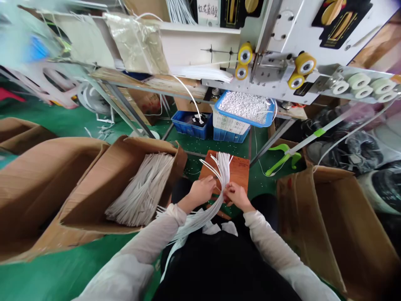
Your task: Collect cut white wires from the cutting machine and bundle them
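A bundle of thin white wires point(224, 169) runs from above a reddish-brown wooden stool point(240, 169) down across my lap to the left. At the bundle's left side is my left hand point(203, 189), its fingers curled closed; whatever they pinch is too small to make out. My right hand point(236, 195) is on the bundle's right side, with thumb and fingers pinched at the wires. A few wires stand apart from the bundle at its upper left.
Left of me, a cardboard box point(90, 196) holds many white wires point(142, 190). Another open box point(341, 217) stands right. Ahead are a machine with yellow rollers point(244, 54), a blue-rimmed basket of white bits point(267, 121) and a blue bin point(191, 130).
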`<state>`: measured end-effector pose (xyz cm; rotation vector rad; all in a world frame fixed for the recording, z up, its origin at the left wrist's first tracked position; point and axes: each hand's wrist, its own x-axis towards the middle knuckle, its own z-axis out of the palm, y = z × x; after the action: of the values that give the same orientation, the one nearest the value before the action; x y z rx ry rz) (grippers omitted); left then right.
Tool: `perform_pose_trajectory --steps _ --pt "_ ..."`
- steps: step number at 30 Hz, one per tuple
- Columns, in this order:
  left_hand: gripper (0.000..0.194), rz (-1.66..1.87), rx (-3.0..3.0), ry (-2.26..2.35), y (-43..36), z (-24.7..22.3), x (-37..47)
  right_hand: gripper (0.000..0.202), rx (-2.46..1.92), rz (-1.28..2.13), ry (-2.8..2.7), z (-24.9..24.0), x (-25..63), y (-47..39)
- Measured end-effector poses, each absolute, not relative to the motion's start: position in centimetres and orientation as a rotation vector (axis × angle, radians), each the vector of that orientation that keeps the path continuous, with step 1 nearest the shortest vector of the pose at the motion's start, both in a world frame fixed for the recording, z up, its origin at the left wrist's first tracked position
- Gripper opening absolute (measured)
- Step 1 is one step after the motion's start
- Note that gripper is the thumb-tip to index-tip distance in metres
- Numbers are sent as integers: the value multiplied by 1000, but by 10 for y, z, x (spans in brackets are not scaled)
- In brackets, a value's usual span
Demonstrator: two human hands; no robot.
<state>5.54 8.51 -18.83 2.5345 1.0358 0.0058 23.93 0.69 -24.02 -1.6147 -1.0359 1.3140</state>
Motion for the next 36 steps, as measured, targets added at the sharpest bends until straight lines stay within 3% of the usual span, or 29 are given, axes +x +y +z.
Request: perform_pose_trajectory --steps 4,12,21,24,29,36 --pt "31 54 2486 1056 76 -186 76 12 -1605 1175 -1271 -229 237 8" --pt "30 68 2391 1053 47 -198 73 23 -1588 1241 -1112 -242 240 -3" --pt "15 303 2252 978 69 -211 75 11 -1597 1118 -1284 -243 248 1" --pt "11 358 2198 966 68 -222 80 8 -1622 950 -1480 -240 252 0" --pt "8 499 2021 1015 57 -242 88 23 -1685 608 -1758 -242 251 -3" --pt "8 642 1785 987 53 -253 87 22 -1659 469 -1652 -261 239 -4"
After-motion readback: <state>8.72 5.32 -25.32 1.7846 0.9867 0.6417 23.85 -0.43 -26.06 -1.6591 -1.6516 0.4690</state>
